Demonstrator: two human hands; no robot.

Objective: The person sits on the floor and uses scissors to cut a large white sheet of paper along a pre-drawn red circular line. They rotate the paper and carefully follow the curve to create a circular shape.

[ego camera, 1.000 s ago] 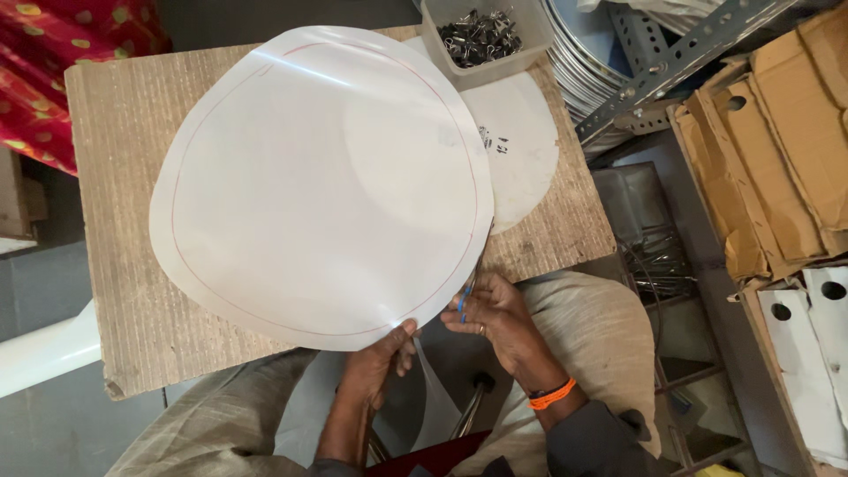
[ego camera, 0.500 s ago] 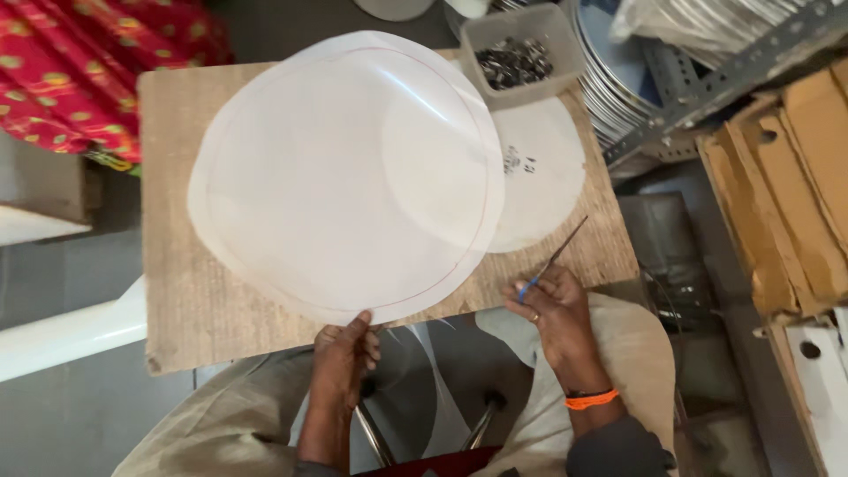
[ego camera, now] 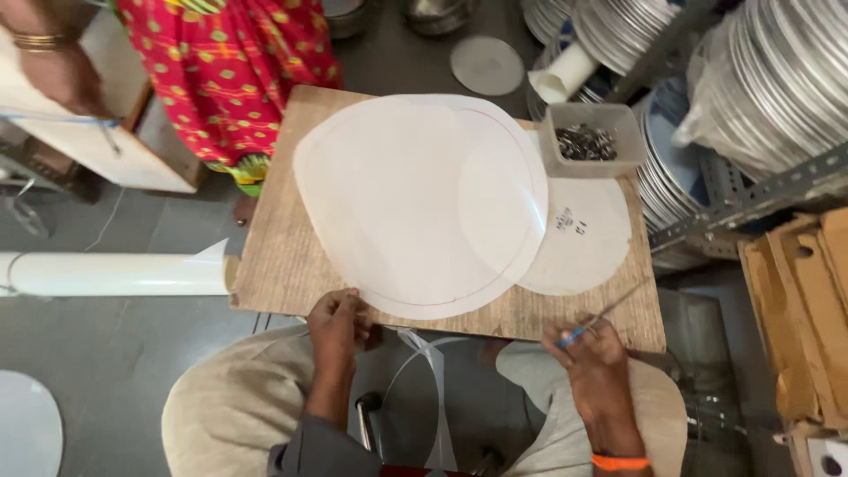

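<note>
A large translucent white sheet [ego camera: 415,199], rounded, with a thin line drawn near its rim, lies on a wooden board [ego camera: 274,247]. My left hand [ego camera: 338,322] grips the sheet's near edge at the board's front. My right hand [ego camera: 594,358] is at the board's front right corner, closed on a thin tool with a blue handle [ego camera: 599,318] that points up and to the right. A second, smaller white disc [ego camera: 583,238] with dark marks lies under the sheet's right side.
A grey tray of small dark metal parts [ego camera: 590,140] stands at the board's back right. Stacks of metal plates [ego camera: 760,71] fill the right. A person in red patterned cloth [ego camera: 234,71] stands at the back left. A white roll [ego camera: 115,274] lies left; cardboard boxes [ego camera: 804,309] right.
The view has shifted, so the board sits lower right. My right hand with the tool has drawn away from the sheet's edge to the board's front right corner. A trimmed strip hangs below the board.
</note>
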